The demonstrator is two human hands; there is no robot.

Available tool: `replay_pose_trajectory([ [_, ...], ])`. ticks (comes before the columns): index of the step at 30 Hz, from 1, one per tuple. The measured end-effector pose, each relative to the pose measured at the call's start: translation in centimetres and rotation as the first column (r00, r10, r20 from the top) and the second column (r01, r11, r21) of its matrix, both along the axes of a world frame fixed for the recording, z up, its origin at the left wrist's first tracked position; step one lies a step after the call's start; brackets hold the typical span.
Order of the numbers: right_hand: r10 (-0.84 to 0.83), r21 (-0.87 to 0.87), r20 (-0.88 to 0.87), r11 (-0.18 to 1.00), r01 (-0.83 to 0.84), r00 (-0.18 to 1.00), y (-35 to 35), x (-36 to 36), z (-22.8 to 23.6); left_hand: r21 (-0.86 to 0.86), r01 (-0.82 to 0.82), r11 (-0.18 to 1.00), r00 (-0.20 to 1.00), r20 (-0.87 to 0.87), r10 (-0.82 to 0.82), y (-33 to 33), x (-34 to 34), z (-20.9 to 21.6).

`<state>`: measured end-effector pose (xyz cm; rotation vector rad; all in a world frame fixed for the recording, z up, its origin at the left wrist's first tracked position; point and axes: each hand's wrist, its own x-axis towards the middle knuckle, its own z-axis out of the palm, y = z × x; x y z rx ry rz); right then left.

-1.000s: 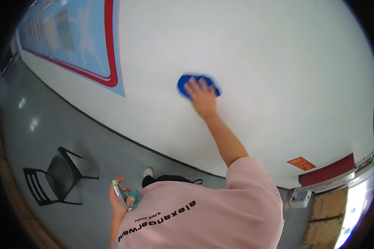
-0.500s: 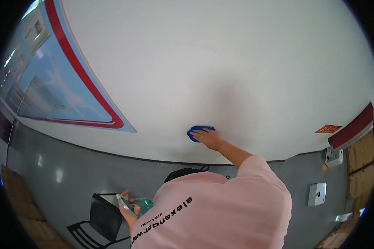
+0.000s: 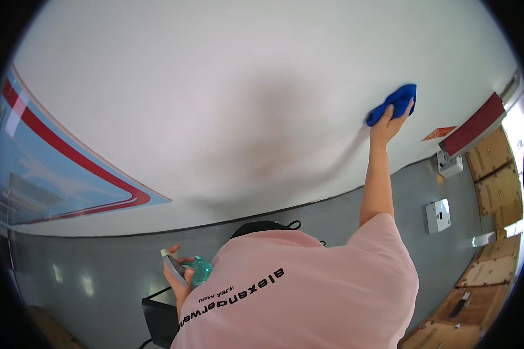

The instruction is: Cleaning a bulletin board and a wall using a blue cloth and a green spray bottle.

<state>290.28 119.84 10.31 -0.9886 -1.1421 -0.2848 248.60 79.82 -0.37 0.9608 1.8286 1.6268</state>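
My right hand [image 3: 392,120] presses a folded blue cloth [image 3: 395,103] against the white wall [image 3: 227,70], with the arm stretched up and to the right. Beside the orange-red sticker [image 3: 439,134] on the wall, the cloth lies a little higher and to the left. Low on the left, my left hand [image 3: 178,272] grips a spray bottle [image 3: 200,270] of clear green plastic with a grey and white trigger head. The bottle is held close to my pink shirt, which hides part of it.
A blue poster with a red border [image 3: 81,168] covers the wall at left. A dark chair [image 3: 160,320] stands behind my left hand. At right are a dark red panel [image 3: 474,125], white boxes [image 3: 438,216] on the grey floor [image 3: 110,256] and several brown cartons [image 3: 498,192].
My right hand has moved the blue cloth up and far to the right along the wall. The view has shifted to the right. My left hand still holds the spray bottle.
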Motion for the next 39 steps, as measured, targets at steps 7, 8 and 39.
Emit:
replay_pose_trajectory([
  [7, -0.039, -0.198, -0.374, 0.979, -0.039, 0.927, 0.3, -0.5, -11.3, -0.019, 0.109, 0.994, 0.993, -0.041, -0.109, 0.3, -0.9, 1.8],
  [8, -0.052, -0.212, -0.346, 0.977, -0.024, 0.937, -0.7, -2.8, -12.1, -0.027, 0.114, 0.993, 0.992, -0.05, -0.115, 0.1, -0.9, 2.1],
  [39, 0.131, 0.075, -0.116, 0.99, -0.123, 0.985, 2.7, -8.6, 6.5, 0.041, -0.039, 0.998, 0.997, -0.068, 0.042, -0.6, -0.2, 0.1],
])
